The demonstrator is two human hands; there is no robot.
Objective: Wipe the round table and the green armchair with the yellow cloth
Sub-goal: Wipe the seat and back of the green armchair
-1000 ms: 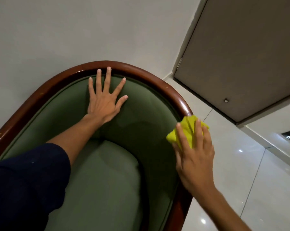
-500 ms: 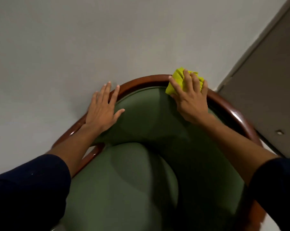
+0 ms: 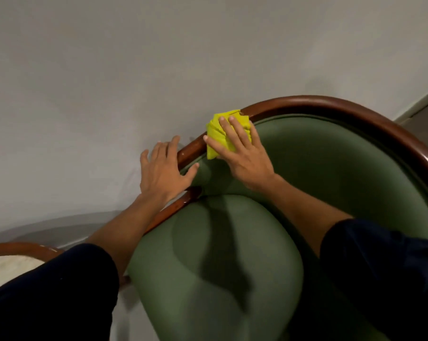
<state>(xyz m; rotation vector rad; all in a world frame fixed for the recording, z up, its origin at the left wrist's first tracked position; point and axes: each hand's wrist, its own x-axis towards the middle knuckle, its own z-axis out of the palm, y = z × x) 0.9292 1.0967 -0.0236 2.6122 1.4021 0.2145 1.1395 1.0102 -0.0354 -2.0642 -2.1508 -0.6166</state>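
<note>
The green armchair (image 3: 331, 168) fills the lower right, with a curved dark wooden rim (image 3: 318, 100) along the top of its back. My right hand (image 3: 242, 153) presses the bunched yellow cloth (image 3: 216, 130) flat against the rim and the green backrest at the chair's left side. Just left of it, my left hand (image 3: 162, 168) lies with fingers spread over the wooden rim, holding nothing. A slice of the round table (image 3: 16, 249), with a wooden edge and a pale top, shows at the bottom left.
A plain grey wall (image 3: 158, 57) stands close behind the chair. The green seat cushion (image 3: 208, 267) lies below my arms. A strip of doorframe and floor shows at the far right edge (image 3: 424, 104).
My right hand slid the yellow cloth leftward along the wooden rim, from the chair's right side to its left. My left hand shifted from the backrest onto the rim. The view swung left.
</note>
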